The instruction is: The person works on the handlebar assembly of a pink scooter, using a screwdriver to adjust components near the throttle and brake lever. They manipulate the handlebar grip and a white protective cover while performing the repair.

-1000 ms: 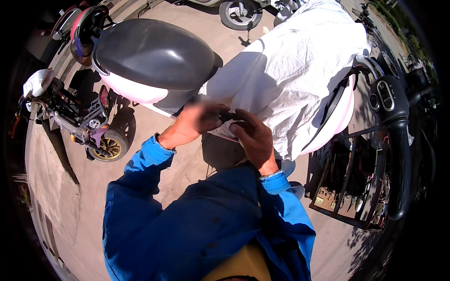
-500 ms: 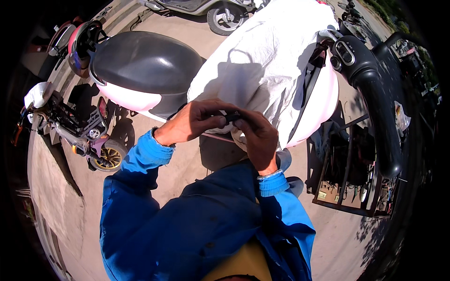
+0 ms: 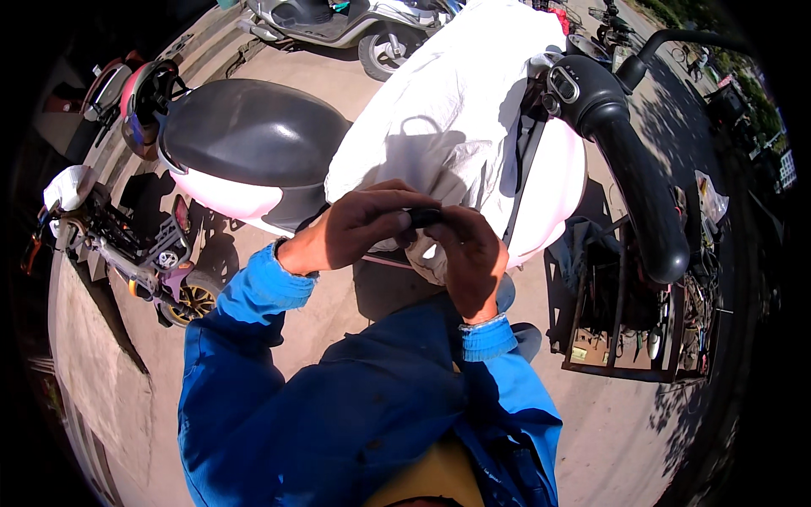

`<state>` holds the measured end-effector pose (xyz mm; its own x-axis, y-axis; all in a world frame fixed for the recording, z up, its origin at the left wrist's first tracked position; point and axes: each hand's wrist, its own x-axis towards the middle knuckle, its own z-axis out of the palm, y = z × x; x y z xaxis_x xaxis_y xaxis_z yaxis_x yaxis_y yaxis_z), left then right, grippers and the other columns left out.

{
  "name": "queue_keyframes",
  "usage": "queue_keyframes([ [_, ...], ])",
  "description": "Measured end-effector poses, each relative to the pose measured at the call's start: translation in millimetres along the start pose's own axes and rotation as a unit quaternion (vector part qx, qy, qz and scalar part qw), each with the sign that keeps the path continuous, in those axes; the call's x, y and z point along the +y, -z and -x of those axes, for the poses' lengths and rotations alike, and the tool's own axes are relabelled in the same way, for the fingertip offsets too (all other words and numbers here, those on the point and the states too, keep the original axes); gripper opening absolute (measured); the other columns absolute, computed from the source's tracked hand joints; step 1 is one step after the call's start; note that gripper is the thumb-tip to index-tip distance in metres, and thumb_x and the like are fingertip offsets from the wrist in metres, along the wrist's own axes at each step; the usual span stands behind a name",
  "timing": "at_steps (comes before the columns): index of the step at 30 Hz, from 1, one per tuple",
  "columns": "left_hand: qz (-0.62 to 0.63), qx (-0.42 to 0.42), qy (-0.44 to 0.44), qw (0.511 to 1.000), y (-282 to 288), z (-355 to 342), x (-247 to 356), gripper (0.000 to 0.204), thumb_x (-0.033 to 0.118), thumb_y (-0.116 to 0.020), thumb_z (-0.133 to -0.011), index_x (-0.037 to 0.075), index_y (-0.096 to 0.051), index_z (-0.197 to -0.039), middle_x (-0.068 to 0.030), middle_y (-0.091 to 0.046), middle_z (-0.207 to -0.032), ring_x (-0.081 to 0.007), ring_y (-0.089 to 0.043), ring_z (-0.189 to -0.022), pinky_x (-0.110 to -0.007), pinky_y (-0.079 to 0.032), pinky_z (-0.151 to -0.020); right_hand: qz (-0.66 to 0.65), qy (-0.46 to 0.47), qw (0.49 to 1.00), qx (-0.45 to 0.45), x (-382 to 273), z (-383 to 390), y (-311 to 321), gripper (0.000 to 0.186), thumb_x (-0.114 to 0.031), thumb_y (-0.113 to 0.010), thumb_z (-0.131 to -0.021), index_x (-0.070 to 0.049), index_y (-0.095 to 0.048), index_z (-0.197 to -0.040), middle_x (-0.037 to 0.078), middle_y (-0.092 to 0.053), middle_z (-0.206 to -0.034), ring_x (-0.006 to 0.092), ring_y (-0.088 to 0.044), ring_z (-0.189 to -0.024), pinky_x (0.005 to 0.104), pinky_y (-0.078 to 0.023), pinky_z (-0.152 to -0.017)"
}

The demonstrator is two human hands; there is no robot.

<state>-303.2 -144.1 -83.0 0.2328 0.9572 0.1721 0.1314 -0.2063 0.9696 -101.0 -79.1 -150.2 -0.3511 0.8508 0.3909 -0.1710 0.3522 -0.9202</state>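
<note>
My left hand [image 3: 355, 232] and my right hand [image 3: 463, 253] are closed on a small dark object [image 3: 422, 218], pinched between thumbs and fingers at waist height; its kind is unclear. Just behind them, a white cloth cover [image 3: 439, 101] is draped over the front of a pink scooter [image 3: 553, 186]. Its black seat [image 3: 245, 131] lies to the left. A black handlebar grip [image 3: 638, 194] with a switch housing [image 3: 579, 89] stands out to the right of the cover.
A small purple scooter [image 3: 169, 270] with yellow wheels is parked at left, beside concrete steps [image 3: 156, 93]. Another scooter [image 3: 338, 29] stands at the back. A metal-framed cart [image 3: 621, 359] holding assorted tools is at right, and a shaded road [image 3: 676, 118] runs behind it.
The view has shifted, bringing the handlebar lower and leftward and the rear scooter more into sight. Both hands stay on the dark object, their fingers slightly moved around it.
</note>
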Motion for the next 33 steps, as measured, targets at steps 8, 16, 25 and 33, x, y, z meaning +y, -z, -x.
queue_keyframes([
  [8, -0.057, -0.003, 0.020, 0.998, 2, 0, -20, 0.037, 0.013, -0.057, -0.105, 0.000, -0.062, -0.140, -0.0125, -0.069, -0.120, -0.0187, -0.067, -0.107, -0.033, -0.054, -0.096, 0.053, -0.014, 0.998, -0.025, 16, 0, 5, 0.025, 0.009, -0.070, -0.090, 0.005, -0.068, -0.114, 0.013, -0.075, -0.101, 0.0202, -0.074, -0.094, 0.0303, -0.058, -0.087],
  [16, 0.138, 0.067, 0.165, 0.974, 11, 56, -105, 0.041, 0.008, -0.062, -0.102, 0.000, -0.060, -0.141, -0.0139, -0.069, -0.127, -0.0183, -0.068, -0.109, -0.035, -0.055, -0.100, 0.118, -0.099, 0.958, -0.244, 53, -5, -11, 0.024, -0.003, -0.067, -0.092, 0.001, -0.071, -0.115, 0.019, -0.075, -0.106, 0.0315, -0.075, -0.099, 0.0372, -0.058, -0.085],
  [25, -0.067, 0.080, 0.191, 0.976, 5, 104, -324, 0.041, 0.003, -0.066, -0.093, 0.006, -0.064, -0.134, -0.0155, -0.065, -0.128, -0.0271, -0.064, -0.118, -0.039, -0.053, -0.100, 0.306, -0.073, 0.904, -0.289, 152, -63, -50, 0.086, -0.006, -0.076, -0.084, -0.003, -0.031, -0.157, 0.029, -0.042, -0.154, 0.0457, -0.045, -0.140, 0.0453, -0.043, -0.113],
  [33, -0.289, 0.172, 0.181, 0.924, 14, 41, -439, 0.037, 0.006, -0.067, -0.087, 0.010, -0.067, -0.123, -0.0155, -0.059, -0.123, -0.0386, -0.060, -0.114, -0.047, -0.051, -0.100, 0.328, -0.142, 0.927, -0.117, 154, -111, -42, 0.092, -0.009, -0.075, -0.092, 0.011, -0.015, -0.158, 0.036, -0.034, -0.158, 0.0436, -0.035, -0.149, 0.0401, -0.029, -0.123],
])
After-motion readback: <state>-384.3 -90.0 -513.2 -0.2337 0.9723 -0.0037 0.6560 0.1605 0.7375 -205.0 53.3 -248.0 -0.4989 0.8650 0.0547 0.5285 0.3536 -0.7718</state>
